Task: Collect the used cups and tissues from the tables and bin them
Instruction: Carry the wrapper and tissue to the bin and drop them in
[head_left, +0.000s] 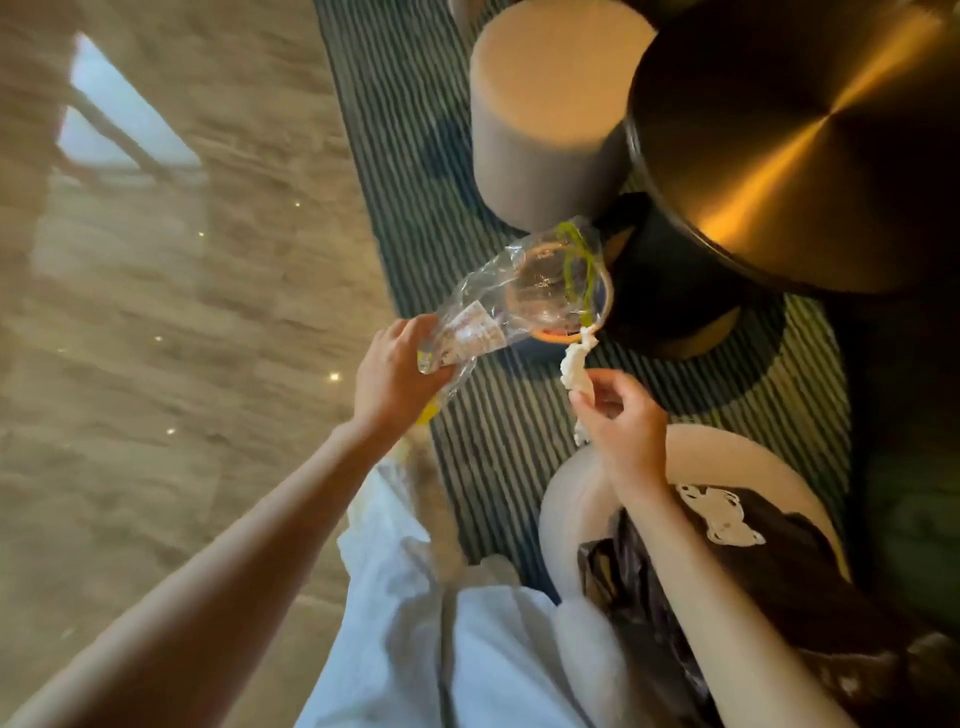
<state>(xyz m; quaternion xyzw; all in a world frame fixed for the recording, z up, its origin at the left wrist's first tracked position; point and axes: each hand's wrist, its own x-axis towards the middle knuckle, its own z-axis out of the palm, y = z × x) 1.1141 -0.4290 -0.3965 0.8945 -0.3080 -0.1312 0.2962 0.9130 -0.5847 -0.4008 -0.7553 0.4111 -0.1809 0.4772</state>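
My left hand (392, 371) grips the base of a crumpled clear plastic cup (519, 291), held on its side with the mouth turned to the right. A green straw lies inside the cup. My right hand (621, 421) pinches a twisted white tissue (575, 366), and the tissue's upper tip touches the orange rim of the cup's mouth. Both hands hover over the striped rug.
A round brass-topped table (810, 140) on a dark pedestal stands at the upper right. A grey cylindrical stool (545, 114) stands beside it, and another pale stool (576, 509) below carries a dark bag (769, 561). Glossy stone floor (156, 312) lies to the left of the striped rug (395, 156).
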